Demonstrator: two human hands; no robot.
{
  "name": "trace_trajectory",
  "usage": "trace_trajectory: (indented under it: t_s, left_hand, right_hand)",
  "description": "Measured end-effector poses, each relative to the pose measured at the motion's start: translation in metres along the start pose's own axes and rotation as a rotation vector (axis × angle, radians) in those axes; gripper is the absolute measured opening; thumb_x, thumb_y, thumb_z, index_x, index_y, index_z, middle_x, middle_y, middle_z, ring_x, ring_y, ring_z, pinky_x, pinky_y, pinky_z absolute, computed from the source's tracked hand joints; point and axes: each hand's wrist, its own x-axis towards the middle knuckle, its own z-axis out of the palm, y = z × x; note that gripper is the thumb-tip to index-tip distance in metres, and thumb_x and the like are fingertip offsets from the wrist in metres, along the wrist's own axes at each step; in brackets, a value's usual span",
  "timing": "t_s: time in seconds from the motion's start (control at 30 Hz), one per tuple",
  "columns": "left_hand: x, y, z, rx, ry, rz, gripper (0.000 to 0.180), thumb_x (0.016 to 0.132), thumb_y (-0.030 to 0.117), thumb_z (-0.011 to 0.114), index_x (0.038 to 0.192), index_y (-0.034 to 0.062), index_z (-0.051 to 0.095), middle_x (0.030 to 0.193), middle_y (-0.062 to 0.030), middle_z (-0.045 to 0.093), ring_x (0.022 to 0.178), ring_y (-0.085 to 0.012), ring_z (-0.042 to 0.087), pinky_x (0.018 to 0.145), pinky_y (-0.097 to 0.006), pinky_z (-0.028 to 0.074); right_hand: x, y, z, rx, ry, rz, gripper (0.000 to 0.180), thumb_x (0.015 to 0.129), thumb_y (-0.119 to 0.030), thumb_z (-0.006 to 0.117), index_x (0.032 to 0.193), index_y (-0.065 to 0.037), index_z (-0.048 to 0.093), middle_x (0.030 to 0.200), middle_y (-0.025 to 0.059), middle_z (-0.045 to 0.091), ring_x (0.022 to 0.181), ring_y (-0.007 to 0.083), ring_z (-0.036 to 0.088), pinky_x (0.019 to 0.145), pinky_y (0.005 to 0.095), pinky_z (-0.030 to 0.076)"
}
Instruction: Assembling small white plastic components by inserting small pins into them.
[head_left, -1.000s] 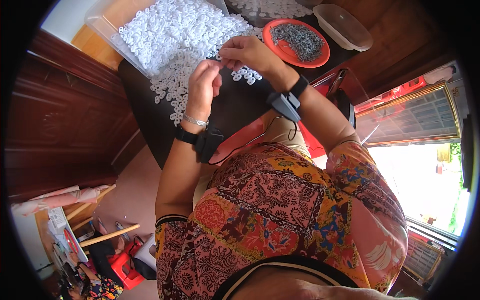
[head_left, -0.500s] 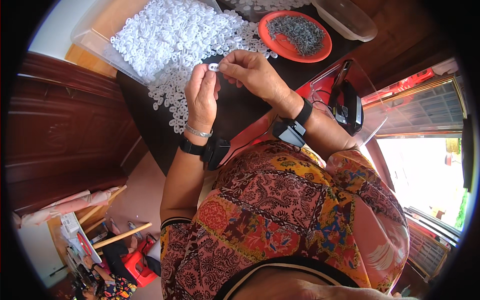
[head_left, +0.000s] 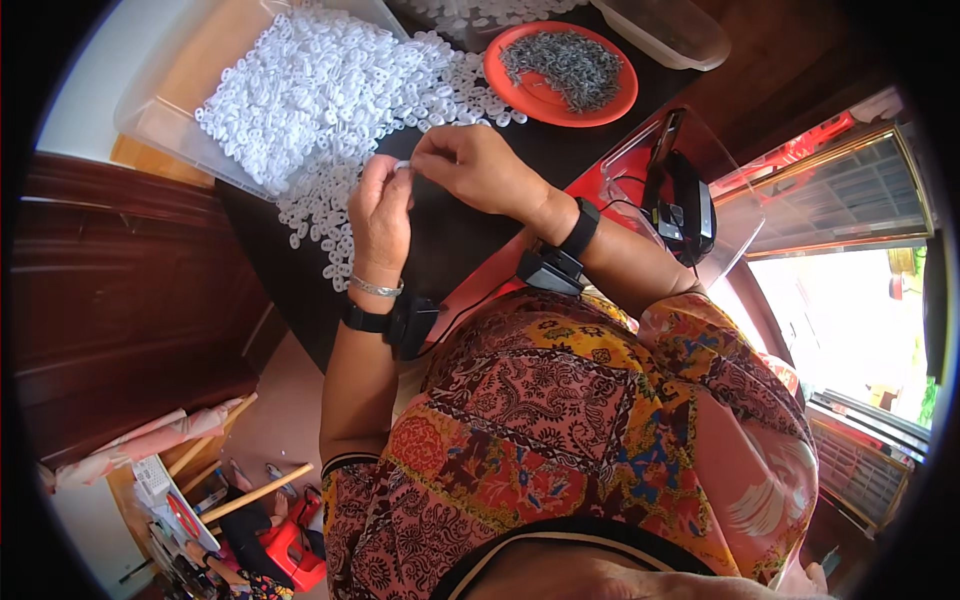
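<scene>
My left hand (head_left: pixel 381 225) pinches a small white oval plastic piece (head_left: pixel 403 164) between thumb and fingers, above the dark table. The piece is tilted, so little of its face shows. Against its right end, the bent fingers of my right hand (head_left: pixel 478 170) are pressed together. What they hold, if anything, is hidden. Beyond my hands a large heap of similar white two-holed pieces (head_left: pixel 310 90) spills out of a clear plastic bin (head_left: pixel 150 120) onto the table (head_left: pixel 450 240). An orange-red plate (head_left: pixel 518 104) bears a mound of small grey metal parts (head_left: pixel 570 65), too small to name.
To the right stands a clear box (head_left: pixel 740 225) with a black device (head_left: pixel 690 205) and cables. A translucent tray (head_left: pixel 690 50) lies at the far right. Black devices (head_left: pixel 410 325) are strapped to my wrists. Another person (head_left: pixel 245 575) sits near a red stool (head_left: pixel 295 550) at the lower left.
The white piece has turned from showing its holed face to a tilted view. Both hands appear slightly lower and further left, and the whole view has shifted a little.
</scene>
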Motion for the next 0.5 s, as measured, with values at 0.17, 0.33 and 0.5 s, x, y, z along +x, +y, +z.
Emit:
trace_trajectory:
  t_s: [0.17,0.33,0.5]
  left_hand:
    - [0.009,-0.009,-0.017,0.133,0.005,-0.212,0.02,0.086,0.018,0.056,0.073,0.0034,0.051,0.057,0.0025,0.043,0.051,-0.0062,0.04,0.047,-0.024,0.032]
    - [0.009,-0.008,-0.018,0.033,0.135,-0.17,0.018,0.088,0.018,0.055,0.078,0.0036,0.053,0.057,0.0025,0.044,0.05,-0.0056,0.04,0.046,-0.022,0.031]
    - [0.016,0.003,-0.039,-0.16,0.336,-0.102,0.016,0.087,0.02,0.053,0.081,0.0055,0.056,0.057,0.0013,0.047,0.044,-0.0058,0.038,0.04,-0.021,0.027]
  right_hand:
    - [0.012,0.002,-0.026,-0.502,0.211,-0.229,0.014,0.08,-0.019,0.062,0.087,-0.007,0.066,0.076,0.0121,0.065,0.071,0.0305,0.063,0.062,0.0374,0.049]
    - [0.028,0.017,-0.103,-1.076,0.116,-0.138,0.015,0.077,-0.02,0.056,0.083,-0.01,0.065,0.074,0.0139,0.062,0.07,0.0338,0.06,0.06,0.0439,0.048]
    - [0.018,0.001,-0.094,-0.736,-0.08,-0.159,0.021,0.078,-0.028,0.056,0.079,-0.01,0.066,0.075,0.0119,0.064,0.071,0.032,0.062,0.065,0.042,0.049]
